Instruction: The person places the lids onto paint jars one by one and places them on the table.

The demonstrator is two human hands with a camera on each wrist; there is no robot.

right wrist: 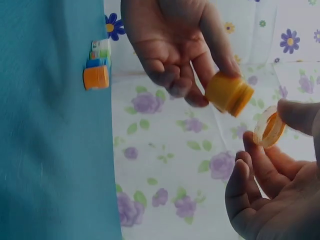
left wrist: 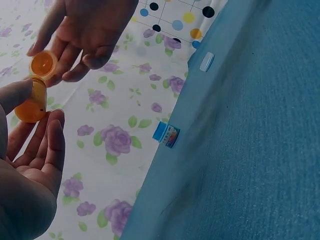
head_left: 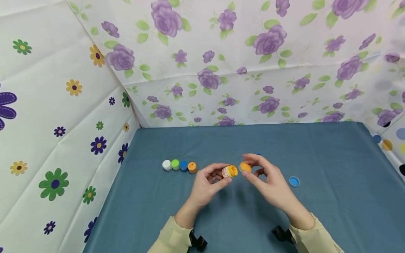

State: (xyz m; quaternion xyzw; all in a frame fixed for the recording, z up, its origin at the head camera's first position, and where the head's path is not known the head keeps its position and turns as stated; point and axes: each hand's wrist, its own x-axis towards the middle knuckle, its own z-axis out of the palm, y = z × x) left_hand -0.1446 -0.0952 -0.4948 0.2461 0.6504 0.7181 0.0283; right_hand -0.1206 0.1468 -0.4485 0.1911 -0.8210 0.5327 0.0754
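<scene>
My left hand (head_left: 205, 184) grips a small yellow-orange paint jar (head_left: 229, 172) between thumb and fingers, its uncovered mouth tilted toward the right. Thumb and fingertips of my right hand (head_left: 272, 181) pinch an orange lid (head_left: 245, 167) just beside that mouth. A narrow gap separates jar and lid in the right wrist view, where the lid's hollow inner side (right wrist: 270, 126) shows. From the left wrist, a blue paint jar (left wrist: 166, 134) is visible on the cloth; in the head view my right hand hides most of it.
Left of my hands stands a row of capped jars: white (head_left: 166, 165), green (head_left: 175, 164), blue (head_left: 184, 166) and orange (head_left: 192, 167). A loose blue lid (head_left: 294, 181) lies right of my right hand. Blue cloth (head_left: 240, 225) covers the table, and a floral sheet (head_left: 190, 70) hangs behind.
</scene>
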